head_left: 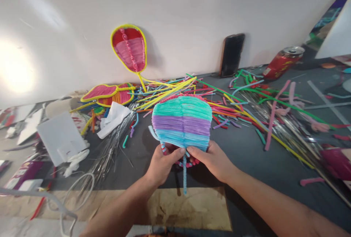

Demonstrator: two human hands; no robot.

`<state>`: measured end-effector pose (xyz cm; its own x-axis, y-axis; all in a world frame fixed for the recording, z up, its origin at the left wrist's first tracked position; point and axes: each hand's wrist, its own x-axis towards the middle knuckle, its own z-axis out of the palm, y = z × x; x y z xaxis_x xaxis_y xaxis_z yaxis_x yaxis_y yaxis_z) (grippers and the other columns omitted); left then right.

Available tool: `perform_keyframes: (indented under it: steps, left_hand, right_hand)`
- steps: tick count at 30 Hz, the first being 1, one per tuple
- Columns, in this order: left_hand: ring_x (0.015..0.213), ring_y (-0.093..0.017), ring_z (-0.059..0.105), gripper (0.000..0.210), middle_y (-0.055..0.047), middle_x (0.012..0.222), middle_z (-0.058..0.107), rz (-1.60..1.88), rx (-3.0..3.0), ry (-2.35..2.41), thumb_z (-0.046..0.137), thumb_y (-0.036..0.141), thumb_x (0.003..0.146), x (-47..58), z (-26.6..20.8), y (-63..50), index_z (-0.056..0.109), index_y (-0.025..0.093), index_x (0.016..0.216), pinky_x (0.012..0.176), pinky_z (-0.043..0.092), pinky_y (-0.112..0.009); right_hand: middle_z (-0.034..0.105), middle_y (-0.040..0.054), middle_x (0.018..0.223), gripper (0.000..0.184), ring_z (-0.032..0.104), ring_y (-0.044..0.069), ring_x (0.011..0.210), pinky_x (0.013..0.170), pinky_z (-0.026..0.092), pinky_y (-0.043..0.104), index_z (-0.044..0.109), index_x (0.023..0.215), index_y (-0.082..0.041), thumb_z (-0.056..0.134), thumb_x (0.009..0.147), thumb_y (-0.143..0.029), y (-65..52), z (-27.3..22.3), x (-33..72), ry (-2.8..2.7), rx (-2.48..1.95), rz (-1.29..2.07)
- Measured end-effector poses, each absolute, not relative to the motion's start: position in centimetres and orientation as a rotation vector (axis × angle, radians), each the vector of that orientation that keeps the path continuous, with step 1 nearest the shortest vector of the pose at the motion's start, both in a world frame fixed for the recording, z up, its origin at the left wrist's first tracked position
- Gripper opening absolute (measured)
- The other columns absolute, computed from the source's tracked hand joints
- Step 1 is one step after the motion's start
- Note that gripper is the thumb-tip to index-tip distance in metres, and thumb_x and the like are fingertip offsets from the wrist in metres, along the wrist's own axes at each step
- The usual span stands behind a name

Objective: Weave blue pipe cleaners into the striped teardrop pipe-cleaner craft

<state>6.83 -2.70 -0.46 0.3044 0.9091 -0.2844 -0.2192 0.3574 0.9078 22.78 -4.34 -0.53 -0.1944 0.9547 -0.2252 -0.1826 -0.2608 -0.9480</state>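
Note:
A fan-shaped pipe-cleaner piece (181, 120), banded green, purple and blue, is held up over the dark table in the middle of the view. My left hand (163, 162) grips its lower left edge, thumb on the front. On the lower right, my right hand (216, 160) grips it the same way, and the two thumb tips nearly meet at the bottom centre. A twisted blue stem (184, 178) hangs down between the hands. Part of a red-and-blue twisted rim shows behind and below; the fingers behind the piece are mostly hidden.
Loose pipe cleaners (170, 92) lie heaped behind the piece. A yellow-edged red and pink paddle shape (130, 48) leans on the white wall. A phone (232, 56) and a red can (283, 63) stand at the back right. Bare wires (112, 156) and folded paper (113, 118) lie left.

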Motion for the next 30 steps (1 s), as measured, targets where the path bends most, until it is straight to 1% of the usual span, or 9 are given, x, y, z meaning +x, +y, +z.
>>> perform_keyframes:
  steps: [3, 5, 9, 12, 16, 22, 30]
  left_hand:
    - [0.064, -0.015, 0.064, 0.018, -0.003, 0.069, 0.070, 0.892, 0.878, 0.970, 0.077, 0.027, 0.069, 6.60, -0.41, -2.48, 0.068, 0.013, 0.076, 0.065, 0.053, -0.027]
    - [0.065, -0.016, 0.065, 0.020, -0.004, 0.069, 0.070, 0.881, 0.871, 0.954, 0.078, 0.028, 0.068, 6.36, -0.26, -2.26, 0.068, 0.012, 0.075, 0.067, 0.052, -0.028]
    - [0.066, -0.019, 0.067, 0.027, -0.005, 0.071, 0.071, 0.869, 0.806, 0.899, 0.081, 0.030, 0.063, 6.02, 0.15, -1.82, 0.070, 0.012, 0.080, 0.071, 0.054, -0.033]
    - [0.067, -0.018, 0.067, 0.028, -0.004, 0.074, 0.072, 0.941, 0.761, 0.948, 0.083, 0.025, 0.059, 6.10, 0.24, -1.74, 0.071, 0.014, 0.082, 0.071, 0.054, -0.032]
    - [0.068, -0.018, 0.066, 0.021, -0.004, 0.076, 0.073, 0.971, 0.795, 0.996, 0.080, 0.021, 0.063, 6.25, 0.02, -2.01, 0.071, 0.014, 0.081, 0.071, 0.054, -0.031]
    - [0.075, -0.017, 0.065, 0.015, -0.002, 0.080, 0.073, 1.024, 0.972, 1.050, 0.078, 0.020, 0.067, 6.07, -0.31, -2.32, 0.072, 0.014, 0.081, 0.080, 0.052, -0.030]
    - [0.072, -0.017, 0.065, 0.013, -0.001, 0.077, 0.072, 0.999, 1.019, 1.063, 0.077, 0.021, 0.069, 6.20, -0.24, -2.51, 0.072, 0.016, 0.080, 0.078, 0.052, -0.030]
  right_hand:
    - [0.058, -0.0005, 0.056, 0.030, 0.051, 0.012, 0.053, 0.054, 0.041, 0.025, 0.059, 0.061, -0.016, 0.065, 0.074, -0.043, -4.24, -0.25, 22.69, -0.994, -1.144, 1.619]
    - [0.058, -0.0005, 0.057, 0.029, 0.051, 0.012, 0.053, 0.053, 0.041, 0.025, 0.060, 0.063, -0.016, 0.065, 0.073, -0.042, -4.17, -0.18, 22.70, -0.989, -1.145, 1.612]
    - [0.058, -0.0008, 0.058, 0.027, 0.049, 0.011, 0.054, 0.053, 0.039, 0.024, 0.060, 0.063, -0.016, 0.062, 0.077, -0.040, -4.18, -0.41, 22.88, -1.117, -1.185, 1.528]
    - [0.057, -0.0013, 0.059, 0.026, 0.047, 0.011, 0.055, 0.054, 0.039, 0.023, 0.059, 0.064, -0.016, 0.058, 0.080, -0.036, -4.36, -0.56, 23.01, -1.256, -1.206, 1.459]
    - [0.054, -0.0019, 0.058, 0.025, 0.045, 0.010, 0.055, 0.053, 0.038, 0.022, 0.057, 0.063, -0.017, 0.057, 0.081, -0.035, -4.55, -0.43, 23.03, -1.276, -1.192, 1.482]
    - [0.049, -0.0034, 0.057, 0.023, 0.041, 0.009, 0.055, 0.054, 0.037, 0.023, 0.055, 0.063, -0.017, 0.059, 0.078, -0.034, -4.30, -0.53, 22.91, -1.157, -1.156, 1.586]
    - [0.049, -0.0028, 0.056, 0.023, 0.044, 0.010, 0.053, 0.054, 0.041, 0.025, 0.051, 0.059, -0.018, 0.060, 0.076, -0.033, -4.44, -0.94, 22.85, -1.114, -1.155, 1.592]
